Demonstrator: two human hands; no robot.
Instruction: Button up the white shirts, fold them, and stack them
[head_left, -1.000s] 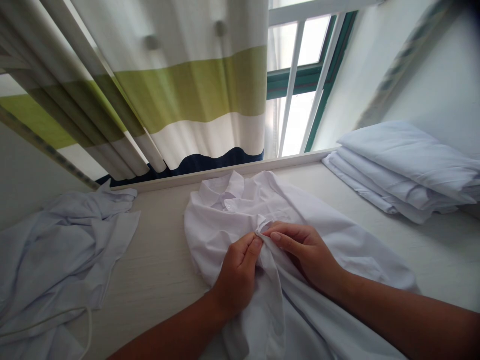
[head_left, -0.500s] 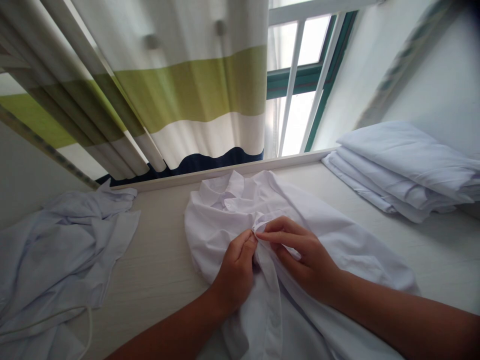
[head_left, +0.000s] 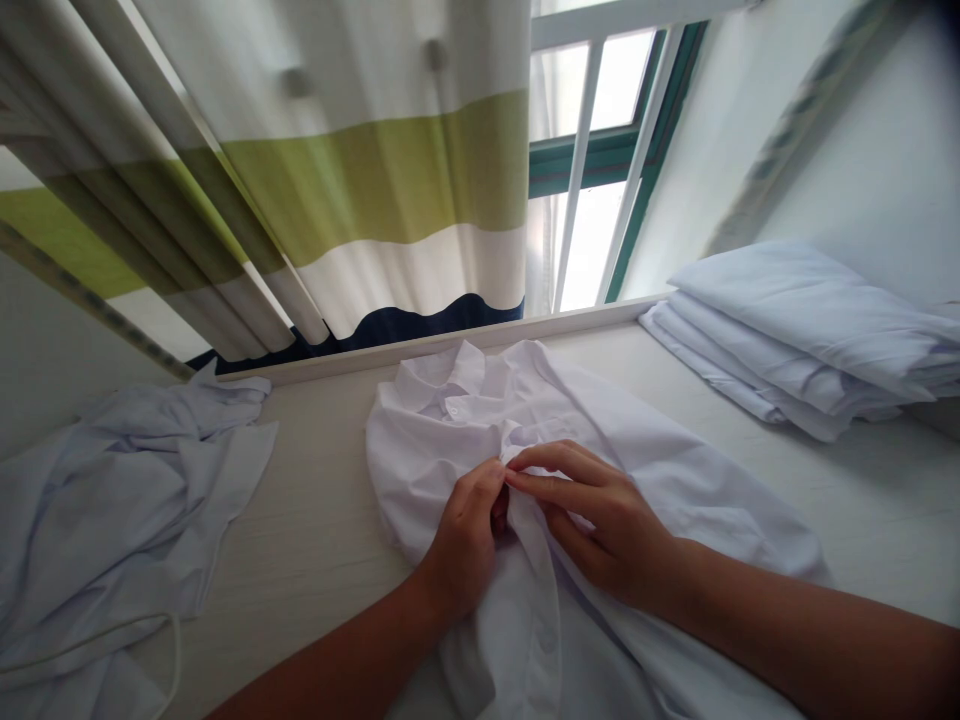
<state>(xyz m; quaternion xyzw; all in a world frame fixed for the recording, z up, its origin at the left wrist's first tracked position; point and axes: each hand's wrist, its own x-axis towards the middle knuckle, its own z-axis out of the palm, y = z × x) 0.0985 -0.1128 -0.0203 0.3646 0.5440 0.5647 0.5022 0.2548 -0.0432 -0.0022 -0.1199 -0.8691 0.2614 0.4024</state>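
Observation:
A white collared shirt [head_left: 630, 430] lies spread on the pale tabletop, its collar toward the window and its front edges loose below my hands. My left hand [head_left: 469, 530] is closed, pinching the shirt's front placket from the left. My right hand [head_left: 600, 510] meets it there, thumb and fingertips pinched on the same bit of cloth. The fingertips of both hands touch or nearly touch. Whatever small part lies between them, perhaps a button, is hidden by the fingers.
A stack of folded white garments [head_left: 810, 340] stands at the back right. At the left lies a crumpled white garment [head_left: 135, 500] with a thin white cord [head_left: 176, 650] over it. Behind the table's raised edge [head_left: 585, 322] hang a striped curtain [head_left: 375, 180] and a barred window [head_left: 592, 200].
My fingers have shifted slightly on the placket, the right fingertips pressing closer to the left thumb. The shirt lies nearly as before. The whole view has moved a little.

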